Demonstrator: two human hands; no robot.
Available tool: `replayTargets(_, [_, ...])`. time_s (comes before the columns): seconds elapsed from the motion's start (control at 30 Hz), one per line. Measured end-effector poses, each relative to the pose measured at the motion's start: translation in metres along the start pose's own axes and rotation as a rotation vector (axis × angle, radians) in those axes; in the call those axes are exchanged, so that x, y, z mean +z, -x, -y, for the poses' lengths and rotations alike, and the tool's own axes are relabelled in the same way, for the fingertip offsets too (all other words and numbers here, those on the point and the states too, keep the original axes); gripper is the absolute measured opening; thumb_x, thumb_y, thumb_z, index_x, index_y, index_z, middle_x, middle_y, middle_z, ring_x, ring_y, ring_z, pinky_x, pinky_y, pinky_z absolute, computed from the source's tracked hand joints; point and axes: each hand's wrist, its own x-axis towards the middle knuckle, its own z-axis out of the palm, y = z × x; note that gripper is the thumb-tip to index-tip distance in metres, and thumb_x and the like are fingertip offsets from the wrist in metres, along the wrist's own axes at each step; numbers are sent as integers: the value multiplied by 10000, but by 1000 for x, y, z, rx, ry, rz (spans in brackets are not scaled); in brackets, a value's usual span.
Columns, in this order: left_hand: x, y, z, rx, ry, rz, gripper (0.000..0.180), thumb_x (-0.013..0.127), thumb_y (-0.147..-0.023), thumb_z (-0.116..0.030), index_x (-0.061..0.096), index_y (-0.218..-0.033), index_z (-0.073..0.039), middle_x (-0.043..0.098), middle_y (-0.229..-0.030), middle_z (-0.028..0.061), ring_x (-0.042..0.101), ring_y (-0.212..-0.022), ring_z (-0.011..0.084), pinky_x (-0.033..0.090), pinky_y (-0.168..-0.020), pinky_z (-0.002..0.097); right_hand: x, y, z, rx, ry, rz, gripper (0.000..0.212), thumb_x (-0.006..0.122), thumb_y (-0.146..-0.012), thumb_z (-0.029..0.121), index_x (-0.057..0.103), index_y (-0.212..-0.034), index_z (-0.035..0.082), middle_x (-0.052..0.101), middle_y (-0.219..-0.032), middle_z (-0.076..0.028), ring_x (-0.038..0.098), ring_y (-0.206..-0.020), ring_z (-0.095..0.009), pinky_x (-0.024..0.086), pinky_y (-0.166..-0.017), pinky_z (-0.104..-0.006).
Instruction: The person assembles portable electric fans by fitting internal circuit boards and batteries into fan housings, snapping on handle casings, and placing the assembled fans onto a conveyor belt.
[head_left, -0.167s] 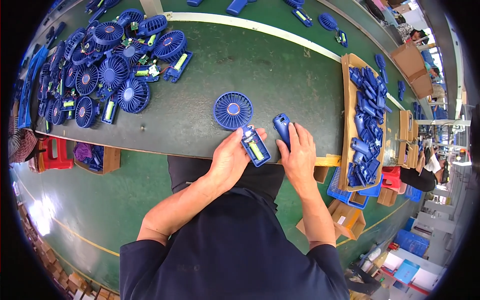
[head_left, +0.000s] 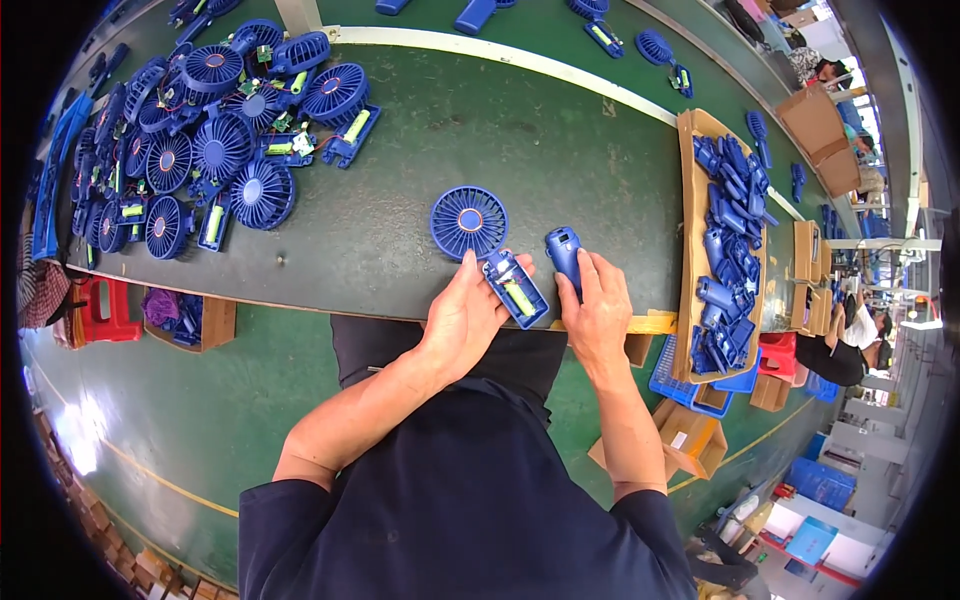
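Observation:
A blue handheld fan (head_left: 469, 222) lies in front of me, its round grille on the green bench and its opened handle toward me. Inside that handle shows a yellow-green battery cell (head_left: 519, 297). My left hand (head_left: 463, 318) is closed around the handle, thumb near the joint below the grille. To its right my right hand (head_left: 598, 306) grips a blue handle cover (head_left: 564, 258) between thumb and fingers. The cover is apart from the open handle and tilted slightly. Part of it is hidden behind my fingers.
A heap of blue fans (head_left: 215, 145) with exposed batteries covers the left of the green bench (head_left: 560, 130). At the right a cardboard tray (head_left: 684, 340) holds many blue handle covers. Beyond the white strip (head_left: 500, 52) lie more fan parts. A red stool (head_left: 108, 310) stands below left.
Both hands stay nearly in place, still gripping the same parts. The open handle has shifted slightly to the right and up. The bench view has drifted slightly.

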Motion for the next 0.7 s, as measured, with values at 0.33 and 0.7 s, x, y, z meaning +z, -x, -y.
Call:
replayTargets(0.33, [-7,-3,3,-19,33,34,629,299,-1099,-576,468,-1429,-68,508,-1491,100,481,-1369,228,368,-1173,429,-27,4,58,-36,-301,-40,453,835,-786,102,678,-1187,-40,687,-1130,-219,718,-933,-368,599,-804,-413])
replayTargets(0.7, [-6,-3,2,-18,9,38,709,259,-1088,-607,412,-1490,-43,503,-1521,109,458,-1406,246,319,-1203,451,-17,0,65,-97,-225,28,449,842,-776,83,685,-1177,-46,687,-1135,-214,722,-929,-367,602,-776,-405])
